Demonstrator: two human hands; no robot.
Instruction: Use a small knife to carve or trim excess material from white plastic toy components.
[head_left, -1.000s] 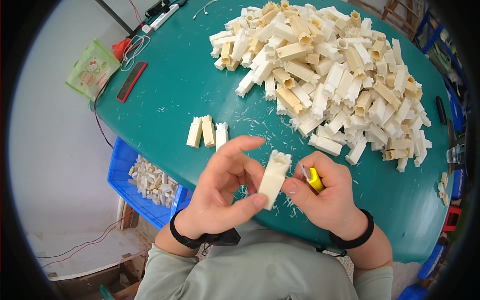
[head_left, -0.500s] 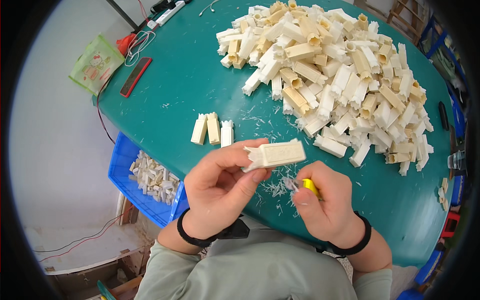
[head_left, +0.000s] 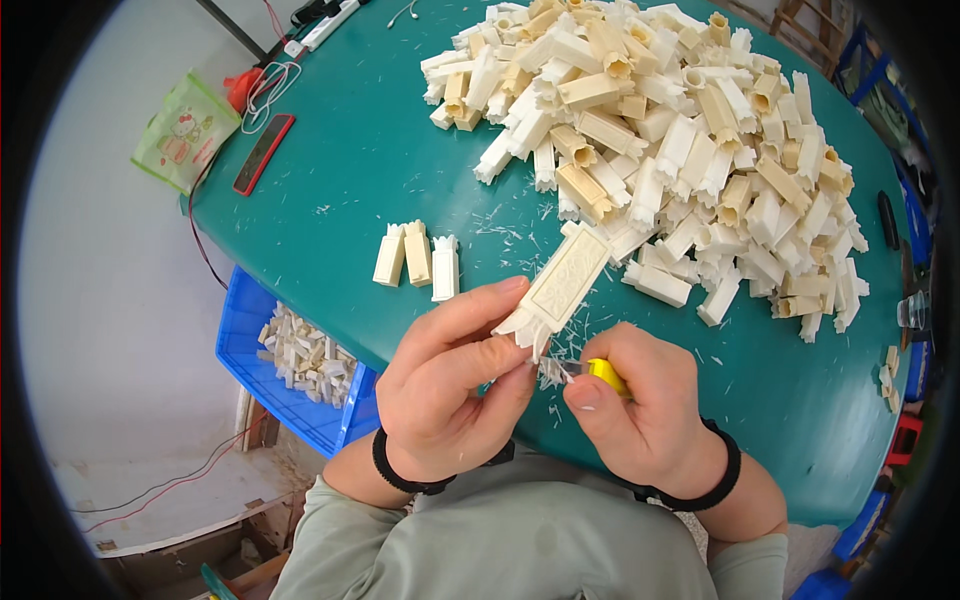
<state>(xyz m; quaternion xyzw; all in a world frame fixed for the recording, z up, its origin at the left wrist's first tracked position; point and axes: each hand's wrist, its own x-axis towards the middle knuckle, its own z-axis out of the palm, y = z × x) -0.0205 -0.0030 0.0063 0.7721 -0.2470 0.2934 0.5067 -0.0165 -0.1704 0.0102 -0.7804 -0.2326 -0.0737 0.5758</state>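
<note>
A smooth green tabletop [head_left: 320, 225] stood near a pale wall [head_left: 80, 260]; above it, the left hand [head_left: 450, 385] pinched a cream, relief-patterned rectangular tube [head_left: 566, 278]; the right hand [head_left: 645, 405] clasped a yellow-handled cutter [head_left: 606, 375] near the tube's jagged end.

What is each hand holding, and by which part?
Left hand: a patterned cream piece, near its jagged end. Right hand: a yellow knife, by its handle.

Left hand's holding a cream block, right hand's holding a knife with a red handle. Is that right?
Not quite: the handle of the knife is yellow, not red, as the head view shows. The left hand does hold a cream block, and the right hand holds the knife.
</note>
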